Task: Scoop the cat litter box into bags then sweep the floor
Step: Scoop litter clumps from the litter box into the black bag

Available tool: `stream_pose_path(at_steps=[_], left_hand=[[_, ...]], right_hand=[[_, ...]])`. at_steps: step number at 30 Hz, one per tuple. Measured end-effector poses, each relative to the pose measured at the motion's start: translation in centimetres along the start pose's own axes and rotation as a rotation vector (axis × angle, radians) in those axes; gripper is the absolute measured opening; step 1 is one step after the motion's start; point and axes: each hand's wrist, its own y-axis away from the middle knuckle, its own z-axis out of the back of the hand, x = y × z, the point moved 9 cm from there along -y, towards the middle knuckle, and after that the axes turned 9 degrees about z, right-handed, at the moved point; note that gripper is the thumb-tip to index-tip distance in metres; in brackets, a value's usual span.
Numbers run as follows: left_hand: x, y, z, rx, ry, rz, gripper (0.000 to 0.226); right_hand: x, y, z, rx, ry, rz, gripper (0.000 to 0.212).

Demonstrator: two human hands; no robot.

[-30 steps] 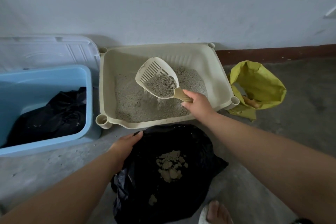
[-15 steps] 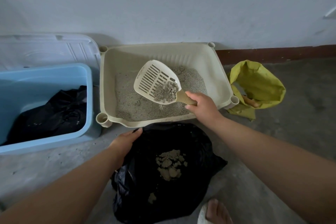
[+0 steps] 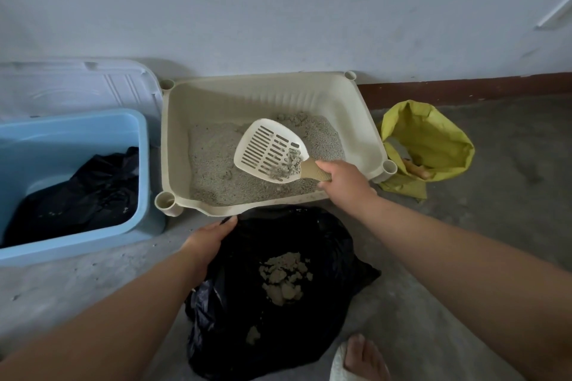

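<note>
The slotted scoop (image 3: 270, 148) is held tilted above the litter in the cream litter box (image 3: 368, 133), with a small grey remnant at its handle end and my right hand (image 3: 346, 182) clenched around the ribbed handle. My left hand (image 3: 207, 241) lies on the rim of the black bag (image 3: 325, 241) just in front of the box, fingers nearly straight; the thumb is hidden, so I cannot tell whether it pinches the film. Compared with half a second ago, the scoop carries less litter, and the clumps (image 3: 284, 277) in the bag are unchanged.
</note>
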Motion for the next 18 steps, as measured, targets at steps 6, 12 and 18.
stream_pose_path(at_steps=[6, 12, 18], left_hand=[[-0.1, -0.2, 0.0, -0.003, 0.007, -0.001, 0.036], [-0.2, -0.1, -0.2, -0.003, 0.008, -0.005, 0.035], [-0.1, 0.2, -0.5, 0.011, 0.027, -0.002, 0.032]], right_hand=[[-0.2, 0.2, 0.2, 0.033, 0.050, 0.000, 0.042], [-0.2, 0.1, 0.8, 0.070, 0.140, -0.010, 0.024], [-1.2, 0.8, 0.9, 0.080, 0.159, -0.037, 0.025]])
